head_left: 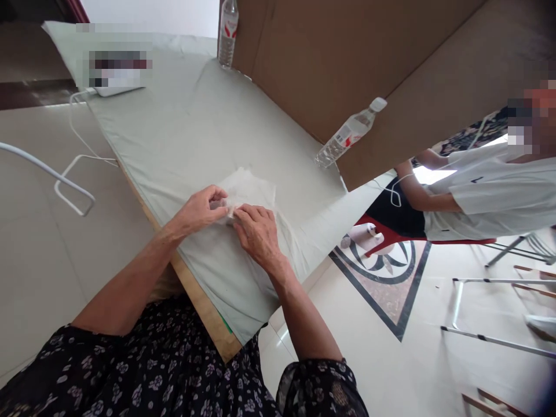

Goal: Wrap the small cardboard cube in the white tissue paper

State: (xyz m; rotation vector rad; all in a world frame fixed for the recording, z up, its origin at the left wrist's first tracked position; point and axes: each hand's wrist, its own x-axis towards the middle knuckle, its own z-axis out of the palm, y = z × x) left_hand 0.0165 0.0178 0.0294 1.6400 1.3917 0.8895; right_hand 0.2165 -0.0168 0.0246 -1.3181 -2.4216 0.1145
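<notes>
A thin, whitish, crumpled sheet [256,188] lies on the cloth-covered table [174,116]; whether it is tissue or thin plastic I cannot tell. From its left side my left hand [202,208] holds the edge, thumb and fingers curled towards each other. My right hand [260,234] lies over the near edge with its fingers bent and pressed together on the sheet. The fingertips of both hands almost meet. Part of the sheet is hidden beneath the right fingers.
Two clear bottles, one upright [228,35] and one tilted [350,134], stand against a large brown cardboard panel [321,63]. A white device [119,87] with a cable sits at the far left corner. Another person in a white shirt [490,197] sits behind the panel.
</notes>
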